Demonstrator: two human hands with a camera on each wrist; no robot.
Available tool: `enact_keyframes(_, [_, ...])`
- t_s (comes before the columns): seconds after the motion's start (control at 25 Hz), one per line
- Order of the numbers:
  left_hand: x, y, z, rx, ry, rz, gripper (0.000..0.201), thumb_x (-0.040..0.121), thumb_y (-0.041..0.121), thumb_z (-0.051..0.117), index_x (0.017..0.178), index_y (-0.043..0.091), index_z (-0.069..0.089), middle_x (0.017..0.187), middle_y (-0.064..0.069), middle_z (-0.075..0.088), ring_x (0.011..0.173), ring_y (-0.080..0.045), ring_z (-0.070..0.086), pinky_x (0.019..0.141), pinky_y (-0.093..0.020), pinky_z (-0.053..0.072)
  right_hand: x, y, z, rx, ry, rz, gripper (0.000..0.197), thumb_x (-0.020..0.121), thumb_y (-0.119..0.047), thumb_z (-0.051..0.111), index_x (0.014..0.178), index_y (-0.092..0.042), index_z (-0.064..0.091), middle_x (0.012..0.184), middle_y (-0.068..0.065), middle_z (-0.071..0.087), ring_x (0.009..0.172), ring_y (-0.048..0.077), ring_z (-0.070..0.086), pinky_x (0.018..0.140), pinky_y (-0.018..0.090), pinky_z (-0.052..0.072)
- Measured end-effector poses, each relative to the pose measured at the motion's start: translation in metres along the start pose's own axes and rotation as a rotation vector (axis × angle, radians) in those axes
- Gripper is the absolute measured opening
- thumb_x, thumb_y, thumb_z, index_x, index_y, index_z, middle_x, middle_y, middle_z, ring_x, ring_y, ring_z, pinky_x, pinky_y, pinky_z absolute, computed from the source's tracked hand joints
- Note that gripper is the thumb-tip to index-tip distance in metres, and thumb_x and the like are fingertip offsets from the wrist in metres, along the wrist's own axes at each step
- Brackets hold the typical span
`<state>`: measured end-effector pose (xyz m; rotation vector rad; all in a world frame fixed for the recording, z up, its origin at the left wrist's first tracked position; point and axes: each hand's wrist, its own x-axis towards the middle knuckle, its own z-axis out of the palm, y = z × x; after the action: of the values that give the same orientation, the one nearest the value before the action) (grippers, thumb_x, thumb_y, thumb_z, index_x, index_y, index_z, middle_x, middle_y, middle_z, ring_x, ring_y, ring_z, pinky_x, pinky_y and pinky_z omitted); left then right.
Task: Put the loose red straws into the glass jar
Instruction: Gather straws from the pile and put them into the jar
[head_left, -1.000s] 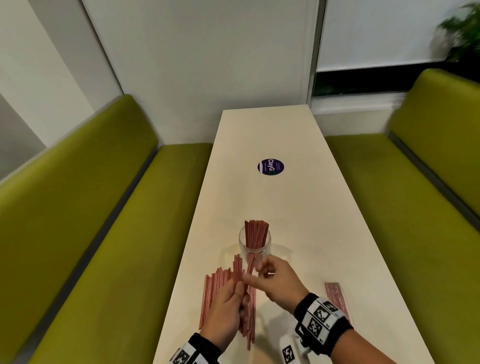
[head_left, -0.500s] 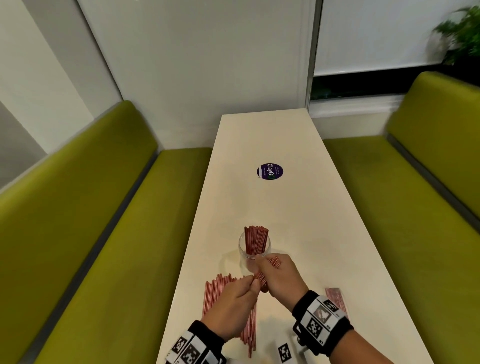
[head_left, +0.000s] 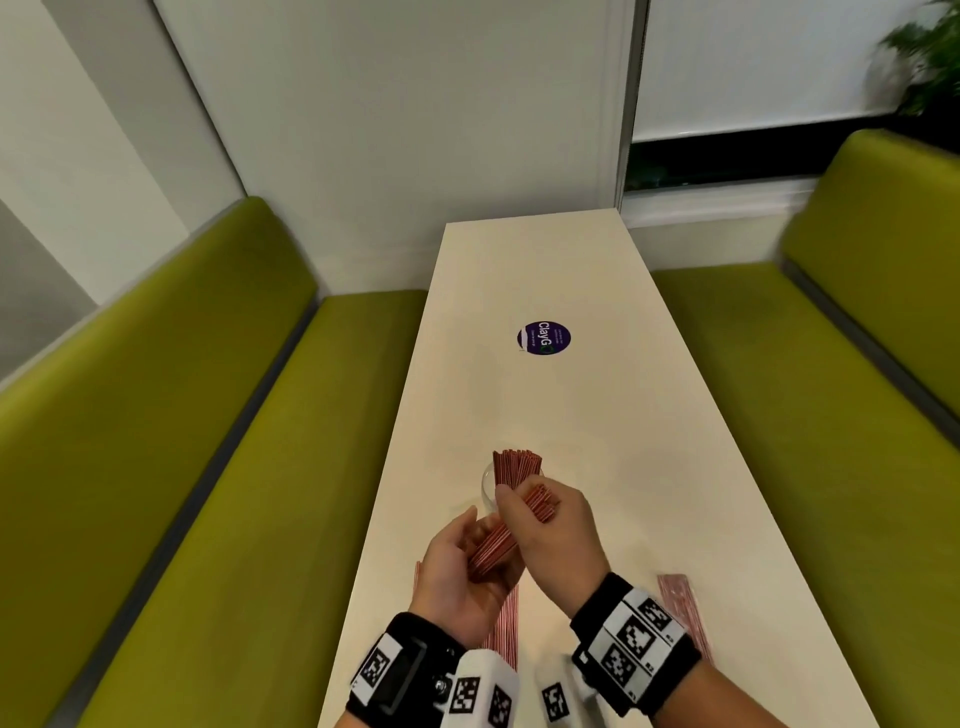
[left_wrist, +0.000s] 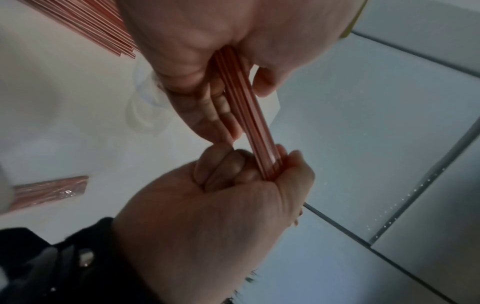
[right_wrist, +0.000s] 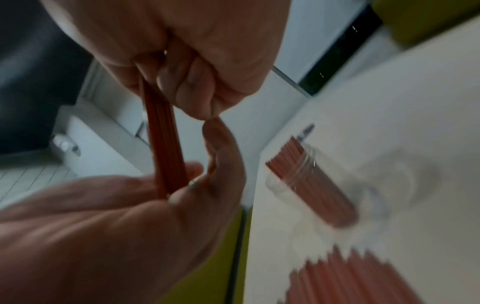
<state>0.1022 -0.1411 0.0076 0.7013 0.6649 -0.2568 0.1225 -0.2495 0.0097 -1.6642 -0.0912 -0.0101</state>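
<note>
A glass jar (head_left: 487, 486) stands on the white table (head_left: 545, 395), with several red straws (head_left: 517, 465) upright in it. Just in front of it, both hands hold one slanted bundle of red straws (head_left: 501, 540) above the table. My right hand (head_left: 524, 512) grips the bundle's upper part, its top ends near the jar's rim. My left hand (head_left: 470, 545) curls round the lower end. In the left wrist view the bundle (left_wrist: 249, 123) runs from my left hand (left_wrist: 259, 164) up into the right fist. More loose straws (head_left: 506, 623) lie on the table below the hands.
A flat packet of red straws (head_left: 680, 608) lies at the right by the table's near edge. A round purple sticker (head_left: 544, 338) marks the table's middle. Green benches (head_left: 208, 467) flank both long sides. A wall closes the far end.
The bundle has come up off the pile on the table. My right hand has closed round its upper part by the jar, and my left hand has turned and risen with the lower end.
</note>
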Motion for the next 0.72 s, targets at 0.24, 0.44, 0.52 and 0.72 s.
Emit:
enact_keyframes(0.24, [0.003,-0.012,-0.001,0.129,-0.074,0.022,0.036,0.098,0.02,0.051,0.119,-0.004,0.068,0.119,-0.024,0.07,0.107,-0.032,0.066,0.095,-0.043,0.051,-0.001,0.01,0.012,-0.101,-0.005,0.085,0.045,0.099,-0.036,0.055,0.064,-0.007,0.059,0.06,0.009,0.061,0.055,0.013,0.059,0.057,0.036,0.049])
enact_keyframes(0.44, [0.004,-0.009,-0.005,0.631,0.012,0.412,0.038,0.105,0.034,0.038,0.107,0.015,0.071,0.105,-0.001,0.075,0.099,-0.019,0.069,0.089,-0.042,0.049,0.005,0.008,-0.008,-0.257,-0.21,0.087,0.041,0.104,-0.042,0.043,0.07,-0.024,0.059,0.059,-0.004,0.061,0.048,0.005,0.052,0.051,0.023,0.041])
enact_keyframes(0.52, [0.0,-0.003,-0.005,0.828,0.004,0.646,0.03,0.106,0.033,0.037,0.107,0.023,0.066,0.102,0.01,0.073,0.1,-0.007,0.066,0.086,-0.031,0.049,0.006,0.011,-0.017,-0.553,-0.316,0.04,0.041,0.102,-0.032,0.045,0.061,-0.027,0.048,0.054,-0.005,0.051,0.047,0.009,0.045,0.05,0.03,0.036])
enact_keyframes(0.72, [-0.002,-0.006,0.006,1.173,-0.181,0.765,0.018,0.104,0.025,0.047,0.11,0.03,0.062,0.099,0.01,0.07,0.094,-0.003,0.065,0.08,-0.02,0.051,-0.001,0.004,-0.02,-0.862,-0.401,0.0,0.017,0.086,-0.027,0.048,0.08,-0.022,0.063,0.075,0.003,0.067,0.063,0.023,0.059,0.056,0.03,0.046])
